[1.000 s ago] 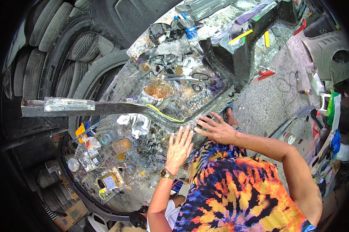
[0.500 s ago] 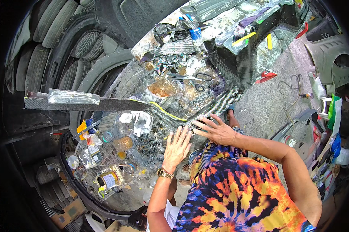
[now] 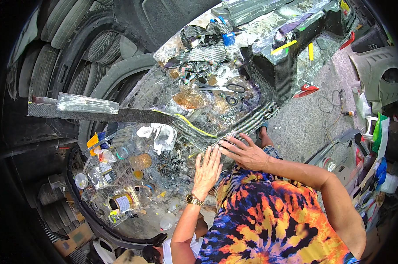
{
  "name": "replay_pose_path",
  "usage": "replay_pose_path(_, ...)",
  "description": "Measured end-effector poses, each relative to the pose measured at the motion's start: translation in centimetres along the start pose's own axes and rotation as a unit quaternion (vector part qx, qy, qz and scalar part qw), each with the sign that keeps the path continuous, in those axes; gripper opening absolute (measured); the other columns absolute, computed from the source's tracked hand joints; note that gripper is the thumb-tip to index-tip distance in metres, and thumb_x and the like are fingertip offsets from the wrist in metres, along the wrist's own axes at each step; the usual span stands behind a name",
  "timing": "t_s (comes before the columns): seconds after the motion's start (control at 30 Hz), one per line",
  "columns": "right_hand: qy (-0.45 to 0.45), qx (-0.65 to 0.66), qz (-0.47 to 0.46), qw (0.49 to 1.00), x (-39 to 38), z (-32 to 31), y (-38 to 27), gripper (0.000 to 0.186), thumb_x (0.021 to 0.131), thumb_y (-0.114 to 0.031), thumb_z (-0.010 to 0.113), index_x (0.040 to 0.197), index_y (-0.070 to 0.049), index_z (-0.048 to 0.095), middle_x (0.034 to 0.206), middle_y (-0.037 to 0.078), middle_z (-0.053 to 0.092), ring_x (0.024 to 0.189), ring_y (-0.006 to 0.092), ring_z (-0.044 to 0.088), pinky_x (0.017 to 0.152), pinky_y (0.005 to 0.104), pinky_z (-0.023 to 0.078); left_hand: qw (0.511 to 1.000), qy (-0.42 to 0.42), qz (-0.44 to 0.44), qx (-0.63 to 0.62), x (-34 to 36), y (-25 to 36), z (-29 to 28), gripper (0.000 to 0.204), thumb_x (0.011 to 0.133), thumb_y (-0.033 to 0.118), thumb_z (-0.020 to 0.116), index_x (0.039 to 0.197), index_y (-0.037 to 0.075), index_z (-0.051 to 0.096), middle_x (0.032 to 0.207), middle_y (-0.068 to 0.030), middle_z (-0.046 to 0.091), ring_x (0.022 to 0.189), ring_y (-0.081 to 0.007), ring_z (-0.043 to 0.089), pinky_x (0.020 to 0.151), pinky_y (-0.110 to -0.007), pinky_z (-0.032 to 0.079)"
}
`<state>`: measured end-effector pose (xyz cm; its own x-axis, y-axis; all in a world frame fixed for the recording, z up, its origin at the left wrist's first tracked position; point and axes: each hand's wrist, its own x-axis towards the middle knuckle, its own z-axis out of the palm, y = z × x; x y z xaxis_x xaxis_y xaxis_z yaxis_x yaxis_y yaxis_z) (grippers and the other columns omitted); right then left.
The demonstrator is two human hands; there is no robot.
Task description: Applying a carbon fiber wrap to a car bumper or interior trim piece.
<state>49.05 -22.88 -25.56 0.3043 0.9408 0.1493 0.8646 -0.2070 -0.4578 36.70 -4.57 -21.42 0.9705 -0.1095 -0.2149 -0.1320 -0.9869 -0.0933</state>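
A long black carbon-fibre panel point(image 3: 139, 115) bends to a corner just beyond my hands, then runs up to the right as a woven carbon-fibre strip point(image 3: 247, 122). Yellow tape point(image 3: 194, 125) lines the inner edge near that bend. My left hand point(image 3: 207, 169), fingers stretched out and together, rests its fingertips at the near edge of the corner. Beside it, my right hand point(image 3: 248, 155) lies flat with fingers spread, its fingertips on the strip's near edge. Neither hand grips anything. A clear-wrapped block point(image 3: 88, 103) sits on the panel's left end.
Scissors point(image 3: 227, 88), carbon-fabric scraps point(image 3: 203, 55) and a blue-handled brush point(image 3: 228, 38) lie on the messy table beyond. A white cloth point(image 3: 161, 136), a tin point(image 3: 123, 202) and cups are at the left. Stacked tyres point(image 3: 44, 70) stand far left. Another person's cap point(image 3: 152, 254) shows below.
The view has shifted slightly, and the panel's left arm appears a little more tilted. My left hand has slid slightly right, closer to my right hand; both stay flat at the corner.
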Motion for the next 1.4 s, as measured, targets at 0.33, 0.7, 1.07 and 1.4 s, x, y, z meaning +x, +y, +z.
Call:
replay_pose_path(0.33, -0.003, 0.012, 0.036, 0.999, 1.3, -0.7, -0.9, 0.062, 0.078, -0.025, 0.065, 0.135, -0.010, 0.044, 0.151, 0.006, 0.026, 0.140, 0.0255, 0.023, 0.113, 0.0540, 0.012, 0.997, -0.003, -0.066, -0.032, -0.5, 0.1, 0.0, 0.062, 0.092, 0.037, 0.053, 0.143, 0.008, 0.035, 0.152, -0.0068, 0.029, 0.140, -0.0230, 0.026, 0.111, -0.049, 0.017)
replay_pose_path(0.7, 0.005, 0.024, 0.083, 0.996, 0.2, -1.5, 1.2, 0.065, 0.075, -0.024, 0.066, 0.136, -0.014, 0.043, 0.152, 0.010, 0.025, 0.139, 0.0290, 0.024, 0.112, 0.0539, 0.015, 0.996, 0.020, -0.028, -0.084, 1.0, 0.5, 0.0, 0.060, 0.089, 0.037, 0.058, 0.138, 0.007, 0.042, 0.151, -0.0055, 0.031, 0.140, -0.0264, 0.026, 0.110, -0.051, 0.018)
replay_pose_path(1.07, 0.097, 0.142, 0.171, 0.970, 1.6, -5.7, 6.3, 0.048, 0.081, -0.009, 0.057, 0.128, -0.004, 0.049, 0.122, 0.020, 0.054, 0.109, 0.0367, 0.055, 0.094, 0.0429, 0.045, 0.993, 0.014, 0.038, -0.114, 3.6, 1.9, -0.2, 0.061, 0.089, 0.034, 0.057, 0.140, 0.005, 0.038, 0.147, -0.0097, 0.037, 0.136, -0.0228, 0.033, 0.109, -0.046, 0.022)
replay_pose_path(1.4, -0.133, -0.025, 0.291, 0.947, 14.0, 0.9, 16.9, 0.026, 0.081, -0.010, 0.054, 0.102, 0.001, 0.064, 0.104, 0.020, 0.066, 0.095, 0.0316, 0.066, 0.084, 0.0396, 0.053, 0.992, 0.015, -0.071, -0.108, 6.0, 6.9, -0.1, 0.061, 0.089, 0.035, 0.056, 0.137, -0.001, 0.041, 0.146, -0.0167, 0.035, 0.138, -0.0279, 0.029, 0.112, -0.047, 0.019)
